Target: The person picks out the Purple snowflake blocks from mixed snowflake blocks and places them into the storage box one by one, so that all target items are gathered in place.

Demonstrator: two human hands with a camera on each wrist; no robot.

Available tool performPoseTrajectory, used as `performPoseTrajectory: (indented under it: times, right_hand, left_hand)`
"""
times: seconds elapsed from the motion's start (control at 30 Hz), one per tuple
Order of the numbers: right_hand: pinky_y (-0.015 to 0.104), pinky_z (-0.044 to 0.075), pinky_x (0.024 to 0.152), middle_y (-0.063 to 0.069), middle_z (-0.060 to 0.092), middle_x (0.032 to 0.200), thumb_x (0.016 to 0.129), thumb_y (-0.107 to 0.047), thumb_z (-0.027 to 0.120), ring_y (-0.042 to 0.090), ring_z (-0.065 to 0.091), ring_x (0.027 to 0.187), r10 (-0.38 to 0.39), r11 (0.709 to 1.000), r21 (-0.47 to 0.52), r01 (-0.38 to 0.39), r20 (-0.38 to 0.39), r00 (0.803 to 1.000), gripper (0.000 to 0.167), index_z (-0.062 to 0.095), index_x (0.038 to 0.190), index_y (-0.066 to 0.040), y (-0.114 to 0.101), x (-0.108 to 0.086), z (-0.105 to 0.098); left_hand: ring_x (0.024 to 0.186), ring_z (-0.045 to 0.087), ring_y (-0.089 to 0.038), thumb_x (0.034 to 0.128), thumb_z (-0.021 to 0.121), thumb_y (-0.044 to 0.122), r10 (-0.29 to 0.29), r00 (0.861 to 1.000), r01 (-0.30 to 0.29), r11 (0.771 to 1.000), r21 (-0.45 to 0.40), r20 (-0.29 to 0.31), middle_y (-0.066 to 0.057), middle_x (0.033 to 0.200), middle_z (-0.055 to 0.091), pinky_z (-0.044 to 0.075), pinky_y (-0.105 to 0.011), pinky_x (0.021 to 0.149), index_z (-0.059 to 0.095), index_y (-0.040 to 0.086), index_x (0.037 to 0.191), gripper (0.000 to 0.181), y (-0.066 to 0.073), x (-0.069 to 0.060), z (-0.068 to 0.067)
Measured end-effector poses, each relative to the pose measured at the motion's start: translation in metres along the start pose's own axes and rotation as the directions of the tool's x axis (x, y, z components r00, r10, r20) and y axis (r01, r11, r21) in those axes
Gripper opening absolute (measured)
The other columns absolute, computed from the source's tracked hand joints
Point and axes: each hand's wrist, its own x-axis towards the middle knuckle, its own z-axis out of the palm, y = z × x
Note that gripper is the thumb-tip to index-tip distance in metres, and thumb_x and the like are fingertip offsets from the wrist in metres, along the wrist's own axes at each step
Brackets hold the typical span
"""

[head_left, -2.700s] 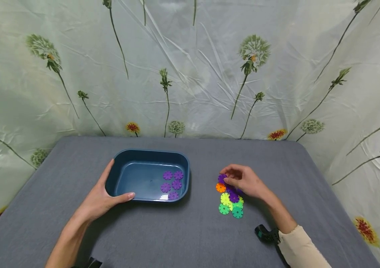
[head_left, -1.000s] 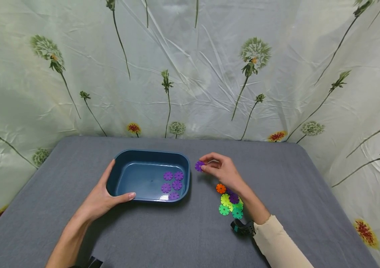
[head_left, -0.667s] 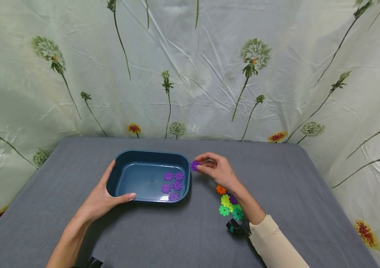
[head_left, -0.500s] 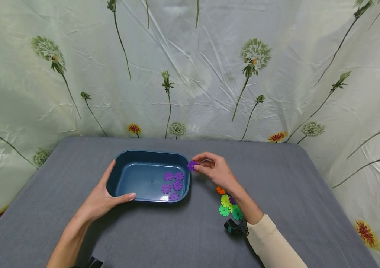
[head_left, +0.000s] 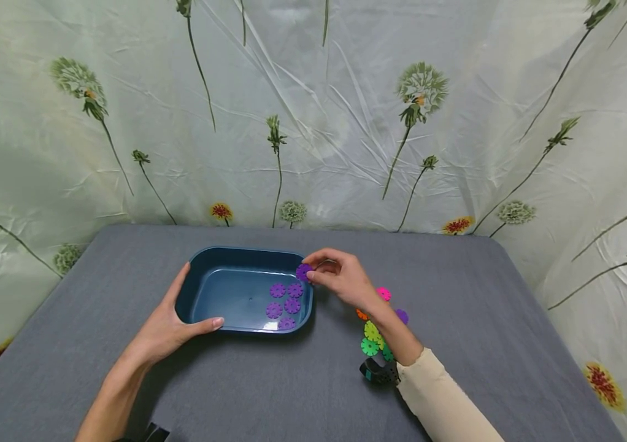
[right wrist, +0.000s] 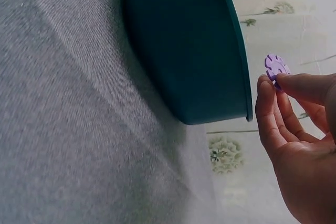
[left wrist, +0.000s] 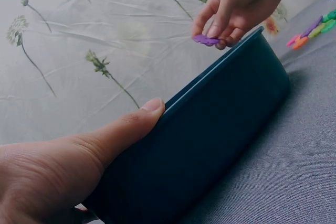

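Observation:
In the head view my right hand (head_left: 341, 279) pinches a purple notched plastic disc (head_left: 303, 272) between thumb and fingers. The disc is over the right end of a dark blue plastic bin (head_left: 247, 332), just inside the rim. In the right wrist view the purple disc (right wrist: 275, 67) stands tilted at the fingertips, above the bin's rim. My left hand (head_left: 161, 328) grips the bin's near left corner, its thumb lying along the front rim. Several purple discs (head_left: 274, 310) lie flat on the bin's floor, toward its right side.
Right of the bin, partly under my right forearm, lie loose discs: pink (head_left: 383, 294), orange (head_left: 362, 314), purple (head_left: 402, 316), yellow (head_left: 371, 331) and green (head_left: 369, 347). A grey cloth (head_left: 291, 393) covers the table. Behind it hangs a flower-print curtain (head_left: 335, 172).
My right hand has taken a purple disc from the loose pile and carried it left, over the bin's right rim. The left hand and the bin have stayed put.

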Motion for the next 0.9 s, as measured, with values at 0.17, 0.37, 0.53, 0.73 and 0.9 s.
performPoseTrajectory:
  times: [0.17, 0.37, 0.53, 0.73, 0.9]
  right_hand:
    - [0.041, 0.063, 0.084, 0.021, 0.074, 0.114, 0.096, -0.001, 0.072, 0.011, 0.069, 0.088, -0.005, 0.999, -0.032, 0.005, 0.015, 1.000, 0.024, 0.073, 0.119, -0.001, -0.003, 0.002, 0.005]
    - [0.023, 0.059, 0.079, 0.017, 0.074, 0.115, 0.096, -0.004, 0.073, 0.013, 0.068, 0.091, 0.007, 0.996, -0.087, -0.004, 0.030, 1.000, 0.024, 0.073, 0.119, -0.003, -0.007, 0.007, 0.012]
    - [0.022, 0.059, 0.077, 0.017, 0.074, 0.113, 0.095, -0.002, 0.073, 0.012, 0.067, 0.089, -0.003, 0.995, -0.103, 0.008, 0.040, 0.999, 0.024, 0.073, 0.119, -0.002, -0.007, 0.011, 0.018]
    - [0.020, 0.057, 0.075, 0.019, 0.073, 0.112, 0.095, -0.002, 0.073, 0.010, 0.066, 0.087, -0.020, 0.993, -0.112, 0.028, 0.074, 0.997, 0.023, 0.073, 0.118, -0.002, -0.007, 0.015, 0.025]
    - [0.019, 0.056, 0.076, 0.020, 0.073, 0.111, 0.096, -0.002, 0.073, 0.009, 0.067, 0.087, -0.026, 0.990, -0.135, 0.041, 0.115, 0.993, 0.022, 0.074, 0.117, -0.002, -0.010, 0.019, 0.030]
  left_hand:
    - [0.151, 0.017, -0.062, 0.0815, 0.088, 0.043, -0.003, 1.000, 0.003, 1.000, 0.006, -0.002, -0.030, 0.173, -0.003, 0.025, -0.082, 0.111, -0.019, 0.033, 0.166, 0.136, 0.001, 0.001, 0.001]
    - [0.152, 0.016, -0.062, 0.0814, 0.088, 0.043, 0.005, 1.000, -0.005, 1.000, 0.003, -0.002, -0.030, 0.173, -0.004, 0.024, -0.082, 0.112, -0.018, 0.033, 0.166, 0.136, 0.001, 0.002, 0.002]
    - [0.153, 0.015, -0.060, 0.0812, 0.089, 0.042, 0.006, 1.000, -0.006, 1.000, -0.002, 0.002, -0.028, 0.174, -0.003, 0.024, -0.082, 0.112, -0.017, 0.035, 0.166, 0.136, 0.001, 0.001, 0.003]
    - [0.153, 0.015, -0.061, 0.0813, 0.088, 0.045, 0.007, 1.000, -0.007, 1.000, 0.000, 0.004, -0.026, 0.175, -0.003, 0.025, -0.082, 0.111, -0.018, 0.039, 0.165, 0.135, -0.001, -0.001, 0.002]
    - [0.154, 0.014, -0.060, 0.0810, 0.089, 0.045, 0.017, 1.000, -0.017, 1.000, -0.012, -0.001, -0.025, 0.175, -0.004, 0.024, -0.082, 0.111, -0.017, 0.042, 0.164, 0.135, -0.001, -0.002, 0.000]
